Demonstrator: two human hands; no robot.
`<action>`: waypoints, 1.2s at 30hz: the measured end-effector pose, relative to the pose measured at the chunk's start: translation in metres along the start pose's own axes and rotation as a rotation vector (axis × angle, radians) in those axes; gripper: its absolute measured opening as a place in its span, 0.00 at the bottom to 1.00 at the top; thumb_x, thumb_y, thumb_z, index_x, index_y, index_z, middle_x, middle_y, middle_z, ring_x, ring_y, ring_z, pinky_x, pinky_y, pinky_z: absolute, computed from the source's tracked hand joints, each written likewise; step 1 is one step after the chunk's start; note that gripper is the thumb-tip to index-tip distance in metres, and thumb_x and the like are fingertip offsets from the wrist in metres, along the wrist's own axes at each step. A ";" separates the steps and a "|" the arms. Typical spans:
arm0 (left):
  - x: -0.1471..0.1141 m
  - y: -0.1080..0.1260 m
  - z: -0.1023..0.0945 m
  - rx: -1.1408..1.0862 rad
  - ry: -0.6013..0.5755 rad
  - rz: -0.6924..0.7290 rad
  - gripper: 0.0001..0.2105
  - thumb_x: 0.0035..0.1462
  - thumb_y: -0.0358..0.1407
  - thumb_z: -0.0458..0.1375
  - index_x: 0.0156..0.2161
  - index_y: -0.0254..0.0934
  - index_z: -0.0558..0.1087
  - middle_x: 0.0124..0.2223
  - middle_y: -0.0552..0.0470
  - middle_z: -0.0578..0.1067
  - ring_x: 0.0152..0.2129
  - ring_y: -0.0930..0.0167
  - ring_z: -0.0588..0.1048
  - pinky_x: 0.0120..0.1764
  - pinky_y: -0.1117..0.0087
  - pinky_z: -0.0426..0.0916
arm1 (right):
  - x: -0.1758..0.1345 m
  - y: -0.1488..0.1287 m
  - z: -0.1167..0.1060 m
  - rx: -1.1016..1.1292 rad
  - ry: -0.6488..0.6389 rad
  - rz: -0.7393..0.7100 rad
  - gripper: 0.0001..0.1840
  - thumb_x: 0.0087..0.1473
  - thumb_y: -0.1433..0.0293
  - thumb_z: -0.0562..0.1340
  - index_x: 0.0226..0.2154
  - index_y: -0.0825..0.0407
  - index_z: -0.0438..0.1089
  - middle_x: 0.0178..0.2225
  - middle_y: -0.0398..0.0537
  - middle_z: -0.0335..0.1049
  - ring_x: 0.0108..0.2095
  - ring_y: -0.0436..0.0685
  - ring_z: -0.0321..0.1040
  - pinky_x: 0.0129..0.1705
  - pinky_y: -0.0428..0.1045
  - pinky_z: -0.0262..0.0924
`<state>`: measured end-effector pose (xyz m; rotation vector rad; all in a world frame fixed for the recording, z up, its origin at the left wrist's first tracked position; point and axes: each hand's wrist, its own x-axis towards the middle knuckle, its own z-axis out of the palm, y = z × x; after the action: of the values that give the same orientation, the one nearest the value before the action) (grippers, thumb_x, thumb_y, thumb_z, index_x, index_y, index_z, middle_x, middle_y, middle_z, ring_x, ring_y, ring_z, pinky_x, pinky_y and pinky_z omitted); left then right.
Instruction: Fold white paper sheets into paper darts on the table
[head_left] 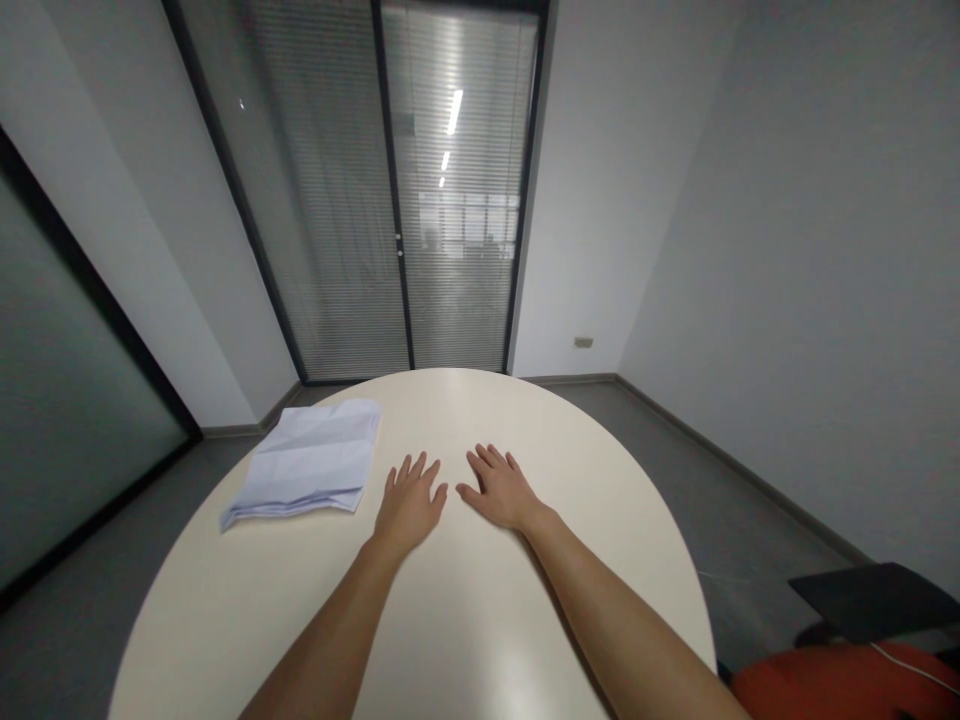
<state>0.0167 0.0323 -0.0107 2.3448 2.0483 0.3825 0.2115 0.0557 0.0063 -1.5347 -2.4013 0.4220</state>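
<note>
Both of my hands rest palm down on a round cream-coloured table, with nothing in either. My left hand has its fingers spread and lies just right of a folded white cloth, apart from it. The cloth is flat, in layers, with a few creases. Beside the left hand, a small gap away, my right hand lies with its fingers outstretched and its thumb pointing left.
At the lower right stands a red-seated chair with a black part above it and a thin pale cable. Beyond the table are a glass door with blinds, white walls and a wall socket.
</note>
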 end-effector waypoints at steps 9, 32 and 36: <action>0.002 -0.002 0.004 -0.004 0.007 -0.001 0.24 0.69 0.42 0.49 0.66 0.39 0.66 0.71 0.43 0.61 0.69 0.53 0.57 0.67 0.47 0.53 | 0.000 0.000 -0.001 -0.003 -0.015 -0.005 0.41 0.65 0.50 0.53 0.70 0.57 0.53 0.73 0.62 0.44 0.73 0.71 0.36 0.71 0.68 0.32; -0.001 -0.002 -0.014 0.000 0.314 0.015 0.19 0.66 0.34 0.51 0.58 0.36 0.73 0.65 0.42 0.70 0.63 0.57 0.66 0.65 0.50 0.56 | 0.000 0.000 -0.001 0.001 -0.019 -0.001 0.41 0.65 0.49 0.53 0.70 0.56 0.53 0.73 0.61 0.44 0.73 0.70 0.36 0.71 0.67 0.31; -0.007 -0.016 -0.038 0.109 0.384 -0.162 0.19 0.64 0.32 0.52 0.57 0.35 0.74 0.64 0.41 0.70 0.62 0.56 0.66 0.64 0.51 0.56 | 0.000 0.001 -0.002 0.004 -0.030 -0.008 0.41 0.65 0.48 0.52 0.70 0.56 0.53 0.73 0.61 0.43 0.73 0.71 0.35 0.71 0.67 0.31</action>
<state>-0.0062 0.0221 0.0221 2.2837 2.4599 0.7896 0.2128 0.0560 0.0078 -1.5279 -2.4266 0.4504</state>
